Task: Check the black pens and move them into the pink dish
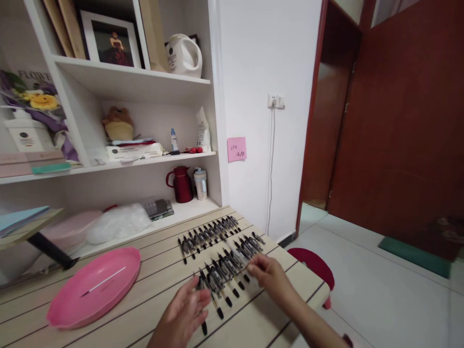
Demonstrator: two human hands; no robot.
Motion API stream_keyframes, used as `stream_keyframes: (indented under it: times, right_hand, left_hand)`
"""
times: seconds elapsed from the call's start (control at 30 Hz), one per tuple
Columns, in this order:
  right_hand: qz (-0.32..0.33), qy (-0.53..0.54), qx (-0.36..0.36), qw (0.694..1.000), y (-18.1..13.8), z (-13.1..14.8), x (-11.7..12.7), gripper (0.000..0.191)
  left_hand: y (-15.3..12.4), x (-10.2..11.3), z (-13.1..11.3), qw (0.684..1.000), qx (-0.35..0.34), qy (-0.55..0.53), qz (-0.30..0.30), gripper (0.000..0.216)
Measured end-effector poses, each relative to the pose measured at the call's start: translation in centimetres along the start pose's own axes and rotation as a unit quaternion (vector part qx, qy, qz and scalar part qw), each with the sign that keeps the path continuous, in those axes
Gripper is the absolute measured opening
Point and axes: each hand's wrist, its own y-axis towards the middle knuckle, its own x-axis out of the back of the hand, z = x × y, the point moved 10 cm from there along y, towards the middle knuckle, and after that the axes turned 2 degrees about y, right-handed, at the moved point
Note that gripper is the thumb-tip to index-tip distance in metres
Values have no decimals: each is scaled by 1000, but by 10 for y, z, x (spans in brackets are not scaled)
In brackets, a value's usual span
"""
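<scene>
Several black pens (217, 246) lie in two slanted rows on the wooden table (159, 280). My left hand (184, 309) rests at the near end of the front row with its fingers stretched flat against a pen. My right hand (270, 275) reaches in from the right, its fingertips pinched at a pen in the front row. A pink oval tray (94, 288) to the left holds one thin pen refill (103, 281).
White shelves (130, 82) behind the table hold a framed picture, a white jug, a red flask (180, 184) and bottles. A red stool (313, 265) stands at the table's right corner. Tiled floor and a dark red door lie to the right.
</scene>
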Motion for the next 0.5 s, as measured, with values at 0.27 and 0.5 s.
stream_keyframes:
  times: [0.27, 0.5]
  right_hand:
    - [175, 118, -11, 977, -40, 21, -80, 18]
    - [-166, -277, -44, 946, 67, -9, 90, 12]
  left_hand:
    - [21, -21, 21, 981, 31, -188, -23, 15]
    - [16, 16, 30, 983, 96, -156, -12, 18]
